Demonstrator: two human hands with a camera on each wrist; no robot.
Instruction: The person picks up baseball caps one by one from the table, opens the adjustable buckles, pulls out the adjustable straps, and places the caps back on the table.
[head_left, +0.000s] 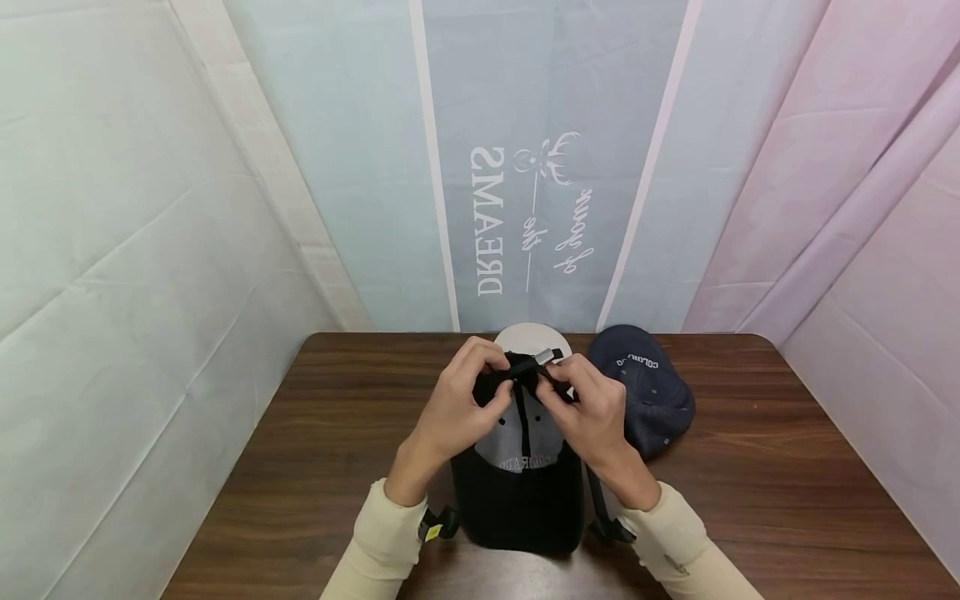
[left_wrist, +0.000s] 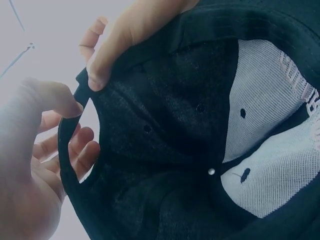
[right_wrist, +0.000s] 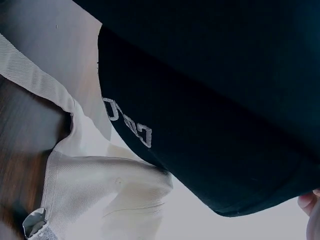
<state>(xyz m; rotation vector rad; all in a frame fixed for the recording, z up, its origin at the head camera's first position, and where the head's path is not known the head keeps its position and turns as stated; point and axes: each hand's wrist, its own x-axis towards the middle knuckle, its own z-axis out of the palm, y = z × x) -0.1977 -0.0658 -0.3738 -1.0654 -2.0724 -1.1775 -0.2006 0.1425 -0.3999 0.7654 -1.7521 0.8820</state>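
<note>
Inside-up in front of me is a black cap (head_left: 517, 508), its peak toward me and grey mesh backing showing in the crown. My left hand (head_left: 463, 404) pinches one side of its back strap (left_wrist: 66, 137) between thumb and fingers. Opposite it, my right hand (head_left: 592, 408) pinches the strap near a silver buckle (head_left: 546, 356). The left wrist view shows the curved opening above the strap, with the left hand (left_wrist: 37, 150) at the left and the right hand (left_wrist: 127, 37) at the top. Dark fabric bearing light letters (right_wrist: 137, 131) fills much of the right wrist view.
A navy cap (head_left: 656, 396) lies to the right on the brown wooden table (head_left: 780, 467). Behind the black cap is a white cap (head_left: 528, 335), partly hidden; the right wrist view shows pale ribbed fabric (right_wrist: 105, 185) and a strap. Cloth walls (head_left: 360, 167) stand around the table.
</note>
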